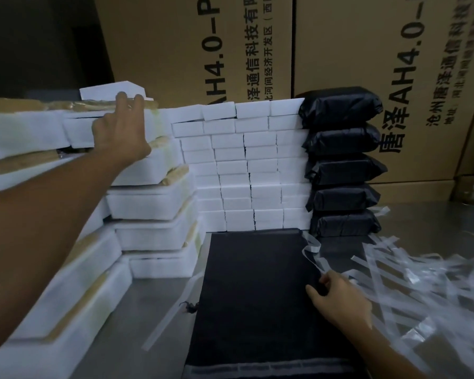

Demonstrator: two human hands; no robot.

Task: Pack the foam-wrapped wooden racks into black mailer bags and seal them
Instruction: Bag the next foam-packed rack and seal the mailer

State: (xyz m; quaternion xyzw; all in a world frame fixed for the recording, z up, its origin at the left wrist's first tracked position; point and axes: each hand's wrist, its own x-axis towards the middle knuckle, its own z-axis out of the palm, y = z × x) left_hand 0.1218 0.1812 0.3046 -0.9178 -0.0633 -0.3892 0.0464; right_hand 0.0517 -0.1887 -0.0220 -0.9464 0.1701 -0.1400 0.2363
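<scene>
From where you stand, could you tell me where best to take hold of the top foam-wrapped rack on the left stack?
Probably by its near long edge, coming from the front, where the left hand already reaches over the top foam-wrapped rack. It lies flat with that edge overhanging the stack, so a grip can likely close over and under it.

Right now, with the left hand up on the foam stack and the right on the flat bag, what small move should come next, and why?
Probably lift the top foam-wrapped rack off the stack. The left hand has its fingers hooked over the rack's far edge, while the right hand pinches the edge of the empty black mailer bag lying flat, ready to open.
</scene>
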